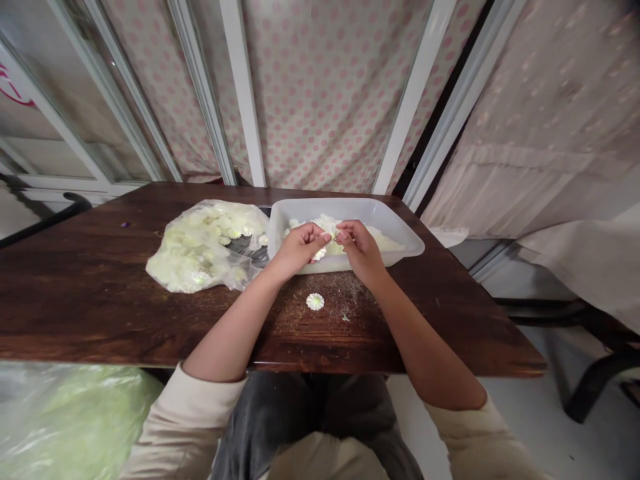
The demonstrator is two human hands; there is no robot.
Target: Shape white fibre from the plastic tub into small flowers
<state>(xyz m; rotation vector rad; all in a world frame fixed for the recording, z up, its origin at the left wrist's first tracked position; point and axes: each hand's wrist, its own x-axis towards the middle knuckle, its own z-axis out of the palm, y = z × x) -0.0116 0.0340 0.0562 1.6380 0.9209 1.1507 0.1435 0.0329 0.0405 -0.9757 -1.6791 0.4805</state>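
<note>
a polka-dot curtain point(320, 100) hung behind the dark wooden table point(85, 293), which bore a clear plastic bag point(200, 250) and a translucent plastic tub point(345, 213) of pale scalloped flower pieces point(373, 237). the left hand point(300, 248) and right hand point(359, 250) closed narrowly together over the tub, any hold hidden. the pieces looked light, soft and fragile, best taken by the edge; one loose piece point(315, 302) lay on the wood.

A wooden table point(85, 300) holds a tub point(350, 208) and bag point(195, 257).

Polka-dot curtain point(320, 87) — white frames point(243, 87), dark wooden table point(100, 313)
</note>
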